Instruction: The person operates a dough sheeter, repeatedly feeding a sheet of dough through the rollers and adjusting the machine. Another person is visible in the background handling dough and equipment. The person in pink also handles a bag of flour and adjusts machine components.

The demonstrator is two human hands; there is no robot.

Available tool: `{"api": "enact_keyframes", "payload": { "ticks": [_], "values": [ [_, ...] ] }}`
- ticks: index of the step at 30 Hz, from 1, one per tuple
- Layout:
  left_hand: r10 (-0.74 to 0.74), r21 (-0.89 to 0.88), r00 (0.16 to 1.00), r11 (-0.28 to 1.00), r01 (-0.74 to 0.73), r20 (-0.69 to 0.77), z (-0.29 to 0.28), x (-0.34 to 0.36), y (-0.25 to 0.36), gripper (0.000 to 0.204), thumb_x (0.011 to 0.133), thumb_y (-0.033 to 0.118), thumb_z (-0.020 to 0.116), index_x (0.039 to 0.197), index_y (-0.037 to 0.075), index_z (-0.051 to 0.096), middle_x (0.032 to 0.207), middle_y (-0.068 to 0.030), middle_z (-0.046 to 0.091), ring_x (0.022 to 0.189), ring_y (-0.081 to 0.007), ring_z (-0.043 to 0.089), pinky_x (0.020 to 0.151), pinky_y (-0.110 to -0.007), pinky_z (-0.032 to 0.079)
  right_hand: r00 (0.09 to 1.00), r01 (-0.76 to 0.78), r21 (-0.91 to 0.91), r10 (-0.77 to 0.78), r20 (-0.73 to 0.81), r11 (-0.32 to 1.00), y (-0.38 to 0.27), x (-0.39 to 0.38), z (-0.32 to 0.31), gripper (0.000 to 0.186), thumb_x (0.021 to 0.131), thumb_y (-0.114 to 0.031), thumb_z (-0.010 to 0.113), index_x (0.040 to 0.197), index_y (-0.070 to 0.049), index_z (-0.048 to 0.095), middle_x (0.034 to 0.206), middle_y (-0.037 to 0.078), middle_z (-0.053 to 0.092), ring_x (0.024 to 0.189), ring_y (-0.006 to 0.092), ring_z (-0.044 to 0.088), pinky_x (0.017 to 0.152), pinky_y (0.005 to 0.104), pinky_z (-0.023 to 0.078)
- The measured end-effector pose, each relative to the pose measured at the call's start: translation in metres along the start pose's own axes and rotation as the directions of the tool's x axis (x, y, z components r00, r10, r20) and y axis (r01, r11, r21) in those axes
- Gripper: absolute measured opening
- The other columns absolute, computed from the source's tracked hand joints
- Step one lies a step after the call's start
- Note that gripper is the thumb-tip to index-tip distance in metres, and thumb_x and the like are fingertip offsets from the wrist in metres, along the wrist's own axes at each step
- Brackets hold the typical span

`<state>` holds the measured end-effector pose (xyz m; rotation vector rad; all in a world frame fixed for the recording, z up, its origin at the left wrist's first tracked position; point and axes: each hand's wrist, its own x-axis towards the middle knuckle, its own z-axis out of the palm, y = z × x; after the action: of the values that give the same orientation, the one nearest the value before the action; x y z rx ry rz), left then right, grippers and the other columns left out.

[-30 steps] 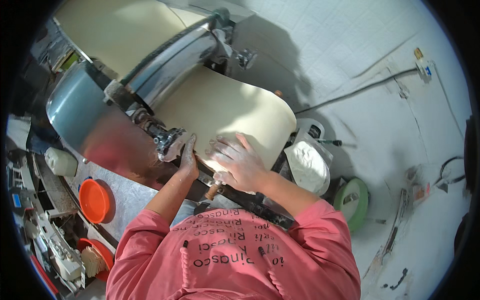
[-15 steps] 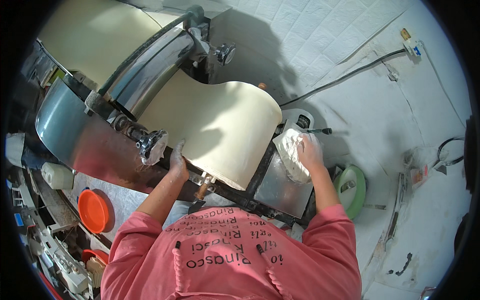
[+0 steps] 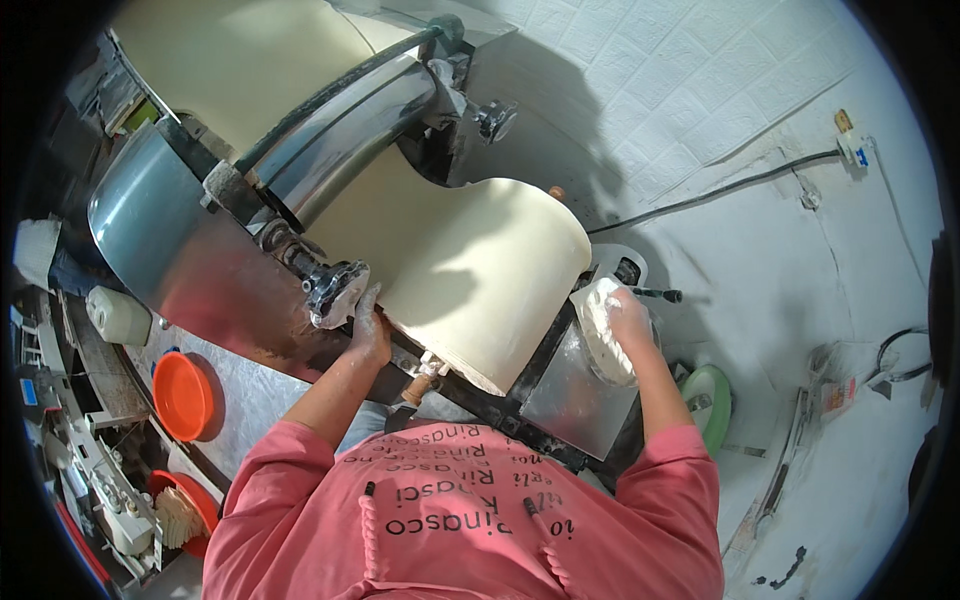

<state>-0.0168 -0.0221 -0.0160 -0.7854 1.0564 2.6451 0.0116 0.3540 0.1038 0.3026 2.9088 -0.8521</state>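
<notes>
Well to the left of the left hand, a round orange plastic bowl [image 3: 183, 396] sits apart from the machine. Just beside that hand's fingers, up and to the left, is a black, round, powder-dusted knob [image 3: 338, 292]; a careless shift of the wrist could bump it and perhaps upset its setting. The left hand [image 3: 371, 332] is at the near edge of the machine, its fingers partly hidden, so I cannot tell whether they grip anything. Immediately to its right bulges a smooth cream-coloured curved sheet [image 3: 480, 275], running up under a polished metal guard; if it were moving, fingers left at its edge could be pinched. Farther right, beyond a flat silver metal plate [image 3: 572, 398], the right hand [image 3: 630, 320] is at a heap of white powder [image 3: 601, 322], fingertips buried or hidden; whether they are closed I cannot tell. A hasty lift could spill powder onto the plate beside it.
</notes>
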Motion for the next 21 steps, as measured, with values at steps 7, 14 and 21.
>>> {"api": "enact_keyframes", "payload": {
  "ticks": [7,14,21],
  "values": [
    [-0.203,-0.066,0.973,0.975,0.211,0.113,0.007,0.002,-0.007,0.029,0.083,0.027,0.050,0.100,0.006,0.059,0.099,-0.0064,0.063,0.093,-0.0217,0.059,0.085,-0.034,0.047,0.760,0.615,-0.092,-0.620,-0.196,0.783,-0.153,-0.024,0.065,0.036,0.079,-0.016,0.055,0.111,-0.001,0.055,0.115,0.021,0.054,0.113,0.0344,0.048,0.098,0.0438,0.034],
    [0.021,0.195,1.000,0.981,-0.019,-0.007,0.035,-0.030,0.010,0.038,0.090,0.036,0.049,0.112,0.006,0.054,0.108,-0.0054,0.058,0.101,-0.0182,0.053,0.089,-0.032,0.040,0.813,0.570,-0.548,-0.516,0.270,0.612,-0.193,0.101,0.059,0.051,0.084,-0.046,0.044,0.112,-0.006,0.060,0.120,0.013,0.056,0.116,0.0267,0.048,0.104,0.0450,0.026],
    [-0.017,0.086,1.000,0.996,0.015,0.022,0.011,-0.006,0.018,0.050,0.088,0.042,0.051,0.124,0.007,0.049,0.122,-0.0063,0.053,0.111,-0.0227,0.048,0.098,-0.035,0.034,0.640,0.741,-0.349,-0.448,0.624,0.573,-0.227,0.046,0.087,0.054,0.081,-0.058,0.044,0.100,-0.013,0.066,0.111,0.005,0.063,0.111,0.0175,0.053,0.098,0.0377,0.034]
  ]
}}
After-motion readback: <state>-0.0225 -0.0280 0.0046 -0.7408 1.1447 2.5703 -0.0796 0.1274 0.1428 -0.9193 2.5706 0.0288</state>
